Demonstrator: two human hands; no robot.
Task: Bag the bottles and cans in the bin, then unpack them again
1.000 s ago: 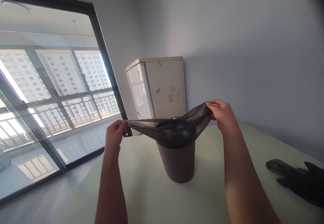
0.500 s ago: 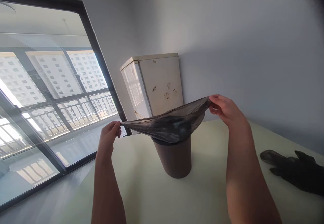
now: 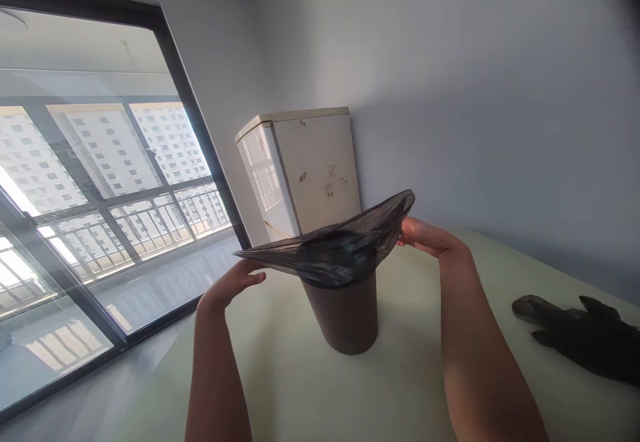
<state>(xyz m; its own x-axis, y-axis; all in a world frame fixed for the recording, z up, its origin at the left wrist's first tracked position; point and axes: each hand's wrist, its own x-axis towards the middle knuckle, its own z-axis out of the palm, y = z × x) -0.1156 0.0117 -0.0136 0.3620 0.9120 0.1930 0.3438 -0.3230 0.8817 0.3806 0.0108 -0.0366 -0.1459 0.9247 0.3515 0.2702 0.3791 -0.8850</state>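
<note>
A dark brown trash can point(image 3: 345, 319) stands upright on the table. A thin black trash bag point(image 3: 340, 255) lies in its mouth, with the rim spread wide to both sides. My left hand point(image 3: 233, 285) is under the bag's left flap, thumb held away and the fingers partly hidden by the film; it no longer pinches the edge. On the other side, my right hand point(image 3: 425, 237) reaches beneath the raised right flap with its fingers stretched toward the can. Those fingertips are partly behind the bag.
The pale green table point(image 3: 300, 395) carries a crumpled black plastic bag point(image 3: 580, 335) at the right. An off-white refrigerator point(image 3: 320, 169) with worn spots stands behind, beside a grey wall point(image 3: 475, 95). A dark-framed glass door point(image 3: 115, 182) is at the left.
Both hands have let go of the bag's edge and moved lower and inward, under its flaps. The flaps still stand out from the can, which has stayed in place.
</note>
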